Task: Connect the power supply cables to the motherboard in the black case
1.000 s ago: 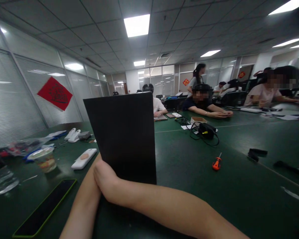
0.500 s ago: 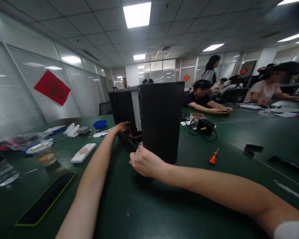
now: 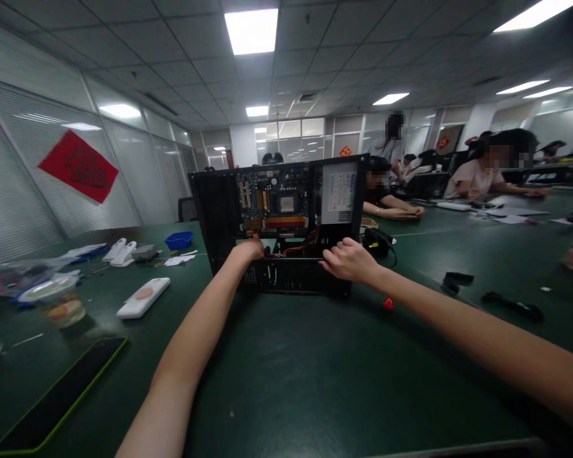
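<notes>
A black computer case [image 3: 219, 216] stands upright on the green table [image 3: 315, 369], its open side facing me. Inside it I see a blue motherboard [image 3: 277, 203] and a grey power supply [image 3: 340, 192] at the upper right. My left hand [image 3: 249, 248] reaches into the case's lower left, its fingers curled at the inner edge below the board. My right hand [image 3: 346, 261] grips the case's lower right edge near red cables. An orange screwdriver [image 3: 388, 303] lies partly hidden behind my right forearm.
To the left lie a phone in a green case [image 3: 52, 401], a white device [image 3: 143, 297], a food cup [image 3: 60, 299], a blue tray [image 3: 179, 239] and white handsets [image 3: 119, 250]. Black parts [image 3: 456, 280] lie at the right. Other people sit at the far tables.
The case has turned from showing its closed black panel to showing its open side, and stands farther from me. Both hands moved from the near edge onto the open frame.
</notes>
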Demonstrator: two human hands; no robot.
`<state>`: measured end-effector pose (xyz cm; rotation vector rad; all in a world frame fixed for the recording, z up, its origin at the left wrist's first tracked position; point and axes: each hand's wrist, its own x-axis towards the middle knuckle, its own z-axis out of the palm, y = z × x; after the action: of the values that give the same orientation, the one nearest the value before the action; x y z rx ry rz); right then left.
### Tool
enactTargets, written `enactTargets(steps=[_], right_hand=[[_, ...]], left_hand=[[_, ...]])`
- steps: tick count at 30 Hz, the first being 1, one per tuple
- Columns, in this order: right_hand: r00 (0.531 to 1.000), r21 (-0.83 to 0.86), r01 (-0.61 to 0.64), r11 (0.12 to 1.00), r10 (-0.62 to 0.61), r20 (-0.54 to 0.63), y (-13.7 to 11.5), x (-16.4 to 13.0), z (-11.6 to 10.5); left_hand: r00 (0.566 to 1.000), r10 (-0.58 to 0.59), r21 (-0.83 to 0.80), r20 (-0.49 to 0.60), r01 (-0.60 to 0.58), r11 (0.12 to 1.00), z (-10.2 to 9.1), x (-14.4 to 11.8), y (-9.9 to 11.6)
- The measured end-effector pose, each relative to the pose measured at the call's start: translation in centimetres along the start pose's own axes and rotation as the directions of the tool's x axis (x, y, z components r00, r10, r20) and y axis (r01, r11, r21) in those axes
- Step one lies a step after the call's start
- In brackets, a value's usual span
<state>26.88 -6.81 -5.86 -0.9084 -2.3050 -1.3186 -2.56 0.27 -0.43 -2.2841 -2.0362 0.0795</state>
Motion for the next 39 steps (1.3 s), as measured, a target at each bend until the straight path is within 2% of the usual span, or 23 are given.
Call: enactTargets(steps=[2, 5, 8, 11, 17, 23, 25, 29, 33, 36, 39], right_hand=[[0.997, 0.009, 0.012, 1.0, -0.011, -0.074, 0.7, -0.7, 0.9], [0.991, 0.028, -0.024, 0.999, 0.028, -0.13, 0.4, -1.1, 1.5], [0.987, 0.047, -0.085, 0.995, 0.09, -0.131, -0.3, -1.1, 1.5], [0.987, 0.085, -0.054, 0.995, 0.066, -0.146, -0.2, -1.1, 1.5], [0.958, 0.109, 0.03, 0.994, 0.003, -0.288, 0.7, -1.0, 1.9], [0.961, 0.134, 0.034, 0.99, 0.004, -0.277, 0.9, -1.3, 1.9], [0.967, 0.137, 0.025, 0.99, 0.01, -0.254, 0.9, -1.4, 1.8], [0.991, 0.142, -0.024, 0.99, 0.042, -0.127, 0.6, -1.4, 1.2], [0.983, 0.181, -0.186, 0.966, 0.185, 0.025, -0.6, -0.7, -0.4], [0.967, 0.366, -0.247, 0.897, 0.255, 0.027, -1.8, 0.5, -2.0], [0.967, 0.6, -0.192, 0.776, 0.254, -0.019, -3.1, 2.6, -3.7]], left_hand=[[1.0, -0.009, -0.002, -0.016, 0.009, 1.0, -0.1, -1.0, 1.0], [0.998, 0.021, -0.05, -0.062, -0.024, 0.998, 0.0, -1.9, 0.8], [0.983, 0.18, -0.208, -0.022, -0.181, 0.961, 0.2, -1.6, -0.5], [0.955, 0.292, -0.273, 0.042, -0.27, 0.923, 0.1, -0.9, -1.8], [0.956, 0.218, -0.307, 0.194, -0.152, 0.94, -0.4, -1.0, -2.2], [0.899, 0.325, -0.296, 0.293, -0.238, 0.925, 0.2, -0.7, -2.3], [0.901, 0.312, -0.281, 0.303, -0.228, 0.932, 0.2, -0.8, -2.3], [0.922, 0.314, -0.19, 0.227, -0.274, 0.943, -0.9, -1.7, -2.1], [0.92, 0.368, -0.07, 0.132, -0.362, 0.93, -2.9, -3.3, -2.1], [0.897, 0.436, 0.02, -0.07, -0.436, 0.9, -4.7, -5.3, -1.5], [0.821, 0.478, 0.172, -0.311, -0.446, 0.878, -6.6, -8.0, -0.2]])
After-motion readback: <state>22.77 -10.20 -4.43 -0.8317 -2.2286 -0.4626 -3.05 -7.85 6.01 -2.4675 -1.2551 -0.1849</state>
